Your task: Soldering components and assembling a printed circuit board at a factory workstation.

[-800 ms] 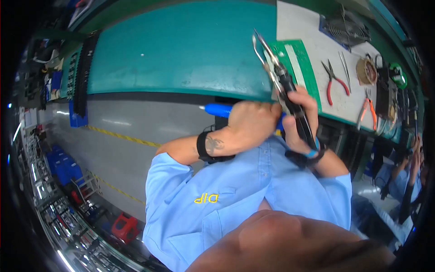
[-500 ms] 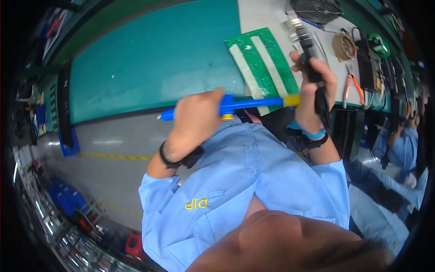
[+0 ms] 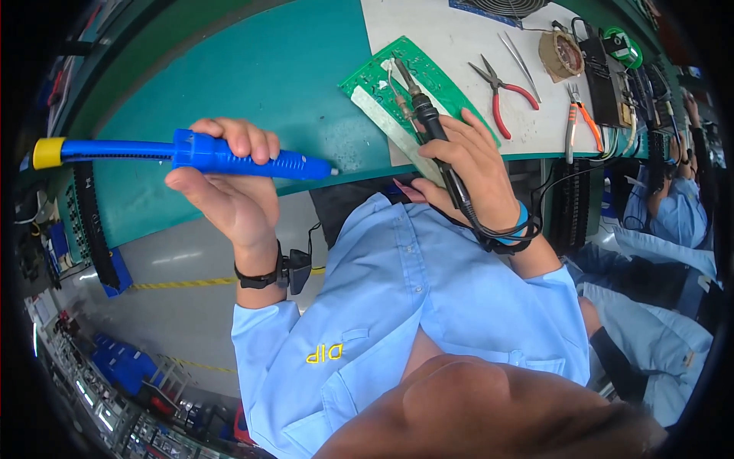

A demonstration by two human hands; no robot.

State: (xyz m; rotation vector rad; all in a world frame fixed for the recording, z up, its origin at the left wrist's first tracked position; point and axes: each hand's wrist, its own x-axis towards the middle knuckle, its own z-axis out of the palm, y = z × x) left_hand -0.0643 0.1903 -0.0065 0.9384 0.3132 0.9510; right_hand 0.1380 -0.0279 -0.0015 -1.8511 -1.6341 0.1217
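My left hand [image 3: 238,187] is wrapped round the barrel of a blue solder sucker [image 3: 210,158]. Its nozzle tip points right, and the yellow plunger cap is far out at the left. In my right hand [image 3: 475,164] lies a black-handled soldering iron [image 3: 428,115], its metal tip pointing away from me over a green circuit board [image 3: 447,96]. A second slim metal tip [image 3: 399,99] runs alongside the iron; how it is held is partly hidden. My right fingertips reach the board's near right edge. White strips lie on the board.
Red-handled pliers [image 3: 505,92], tweezers [image 3: 521,67] and orange-handled cutters [image 3: 579,122] lie right of the board. Beyond are a brown round container [image 3: 562,55], a green solder reel [image 3: 623,47] and a fan grille [image 3: 501,6]. The teal mat [image 3: 252,76] spreads left. Another person sits at the right.
My left hand has moved left, carrying the solder sucker away from my right hand; its plunger end now points left. My right hand has lowered the iron over the board.
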